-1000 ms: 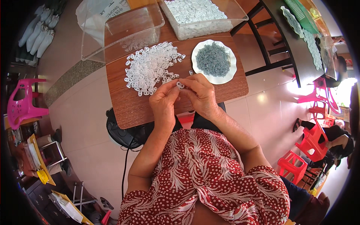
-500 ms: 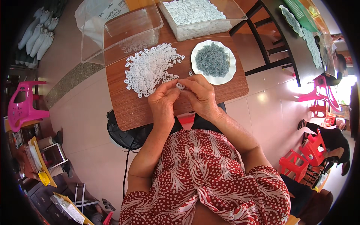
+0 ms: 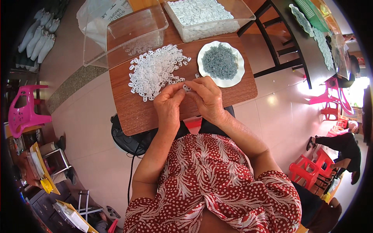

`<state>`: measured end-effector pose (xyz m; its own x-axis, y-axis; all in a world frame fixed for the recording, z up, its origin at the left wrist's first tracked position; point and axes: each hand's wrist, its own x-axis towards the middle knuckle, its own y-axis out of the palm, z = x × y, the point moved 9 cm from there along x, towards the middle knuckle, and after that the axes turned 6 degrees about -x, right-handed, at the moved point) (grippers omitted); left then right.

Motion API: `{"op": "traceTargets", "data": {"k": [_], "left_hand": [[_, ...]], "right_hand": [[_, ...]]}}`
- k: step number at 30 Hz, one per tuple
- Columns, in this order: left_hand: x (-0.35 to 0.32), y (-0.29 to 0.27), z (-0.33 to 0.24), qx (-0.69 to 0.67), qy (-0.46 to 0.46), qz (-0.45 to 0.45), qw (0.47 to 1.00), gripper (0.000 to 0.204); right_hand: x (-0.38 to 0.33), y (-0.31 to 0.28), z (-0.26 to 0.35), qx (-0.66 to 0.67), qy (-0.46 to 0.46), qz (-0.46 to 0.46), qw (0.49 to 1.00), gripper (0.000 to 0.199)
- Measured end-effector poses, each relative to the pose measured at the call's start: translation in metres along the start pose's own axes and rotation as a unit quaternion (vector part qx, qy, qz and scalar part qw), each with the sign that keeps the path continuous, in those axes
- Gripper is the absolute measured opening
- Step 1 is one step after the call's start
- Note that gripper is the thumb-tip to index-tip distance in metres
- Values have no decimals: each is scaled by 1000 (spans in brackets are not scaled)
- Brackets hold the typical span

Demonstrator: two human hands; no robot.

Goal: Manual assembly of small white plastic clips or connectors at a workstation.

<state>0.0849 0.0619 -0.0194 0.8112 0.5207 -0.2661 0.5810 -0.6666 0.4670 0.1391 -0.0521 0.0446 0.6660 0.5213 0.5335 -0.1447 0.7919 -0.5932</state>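
Note:
My left hand (image 3: 169,104) and my right hand (image 3: 207,99) meet fingertip to fingertip over the brown wooden table (image 3: 132,112). Between them they pinch one small white plastic piece (image 3: 187,87). Just beyond my left hand lies a loose heap of small white plastic pieces (image 3: 155,70). Beyond my right hand stands a white plate (image 3: 237,73) holding a pile of small grey metal parts (image 3: 220,61). Whether a grey part is also in my fingers is hidden.
A clear plastic tub (image 3: 130,33) with a few white pieces stands at the table's far left, and a second clear tub (image 3: 233,26) full of white pieces at the far edge. Pink stool (image 3: 25,110) at left; red stools (image 3: 311,169) and a person (image 3: 342,145) at right.

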Motion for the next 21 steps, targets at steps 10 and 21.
{"op": "traceTargets", "data": {"k": [10, 21], "left_hand": [[0, 2, -3, 21, 10, 27, 999, 18], [-4, 11, -13, 6, 24, 82, 996, 22]], "right_hand": [[0, 2, -6, 69, 42, 11, 997, 29], [1, -4, -5, 92, 52, -7, 994, 29]]}}
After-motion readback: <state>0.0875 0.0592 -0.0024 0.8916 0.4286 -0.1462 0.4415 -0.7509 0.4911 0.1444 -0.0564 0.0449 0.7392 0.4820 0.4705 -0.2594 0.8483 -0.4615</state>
